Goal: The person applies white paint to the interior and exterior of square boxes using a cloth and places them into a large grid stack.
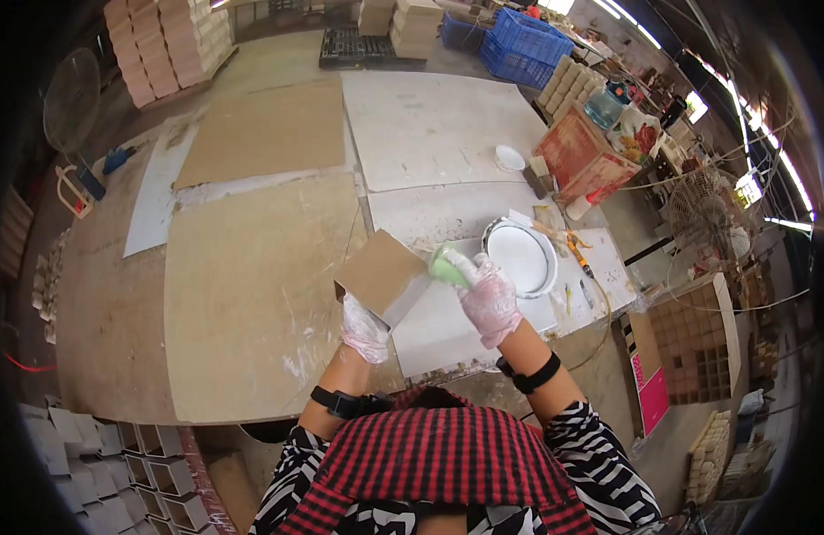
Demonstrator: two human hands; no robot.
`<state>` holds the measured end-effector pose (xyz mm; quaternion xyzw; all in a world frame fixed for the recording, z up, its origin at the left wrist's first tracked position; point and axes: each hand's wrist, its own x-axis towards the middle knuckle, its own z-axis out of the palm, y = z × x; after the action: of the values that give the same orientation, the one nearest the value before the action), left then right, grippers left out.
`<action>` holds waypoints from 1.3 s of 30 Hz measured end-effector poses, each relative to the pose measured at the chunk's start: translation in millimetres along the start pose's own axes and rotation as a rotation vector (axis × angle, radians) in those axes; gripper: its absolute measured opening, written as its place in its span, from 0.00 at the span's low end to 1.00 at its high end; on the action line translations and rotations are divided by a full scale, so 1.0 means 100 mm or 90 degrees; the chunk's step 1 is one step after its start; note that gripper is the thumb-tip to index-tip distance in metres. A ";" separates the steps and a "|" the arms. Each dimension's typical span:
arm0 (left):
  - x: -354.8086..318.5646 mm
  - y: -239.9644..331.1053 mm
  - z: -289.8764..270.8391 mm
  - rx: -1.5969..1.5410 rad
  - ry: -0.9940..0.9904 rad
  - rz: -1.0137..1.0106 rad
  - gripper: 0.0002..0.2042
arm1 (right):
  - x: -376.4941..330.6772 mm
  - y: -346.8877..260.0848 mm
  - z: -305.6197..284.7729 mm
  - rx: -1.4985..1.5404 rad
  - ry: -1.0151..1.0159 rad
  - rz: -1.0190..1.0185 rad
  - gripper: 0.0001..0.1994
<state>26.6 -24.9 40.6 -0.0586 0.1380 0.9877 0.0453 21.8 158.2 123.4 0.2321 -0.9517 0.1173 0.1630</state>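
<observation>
Head view: box (383, 272) in your left hand (364, 330), green pad (446, 269) in your right hand (490, 305)

Nearest the lens, a red-and-black checked cloth (447, 450) covers your front, and your zebra-striped sleeves (601, 459) end short of black bands, one at each wrist. To your lower left, open white boxes (167, 477) are piled beside the table.

Both your hands wear thin, whitish gloves. Your left is closed on the near end of the box, its fingers partly hidden; your right has its fingers curled around the pad. The box is held at a slant above the near part of the table, a brown face uppermost and a pale side toward your right. The pad is just beside its right corner; whether the two touch cannot be told.

Just beyond your right hand stands a round basin (553, 267), white inside. A yellow tool (576, 242) lies to its right, near the table's edge. Brown and white boards cover the table; the large tan board (260, 294) extends to your left. Farther along, a small white bowl (510, 159) rests near a red crate (586, 153), which carries a blue-tinted jug (605, 107). A fan (715, 216) stands off to the right, another (71, 100) to the far left.

In the background, blue baskets (525, 46) sit right of a black pallet (358, 52), and tall pale stacks (167, 45) rise on the left.
</observation>
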 end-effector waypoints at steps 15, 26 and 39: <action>0.07 0.15 -0.08 0.188 -0.224 -0.055 0.20 | 0.05 -0.15 -0.29 -0.010 -0.152 -0.302 0.23; -0.03 0.14 0.15 -0.005 -0.153 -0.226 0.20 | 0.26 -0.28 -0.29 -0.119 -0.215 -0.443 0.24; 0.01 0.17 -0.02 0.043 -0.141 -0.310 0.22 | 0.35 -0.54 -0.32 -0.080 -0.294 -0.425 0.25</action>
<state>24.3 -41.9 43.4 0.0202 0.1469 0.9429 0.2982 26.1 107.1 173.4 0.5382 -0.8409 -0.0554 -0.0117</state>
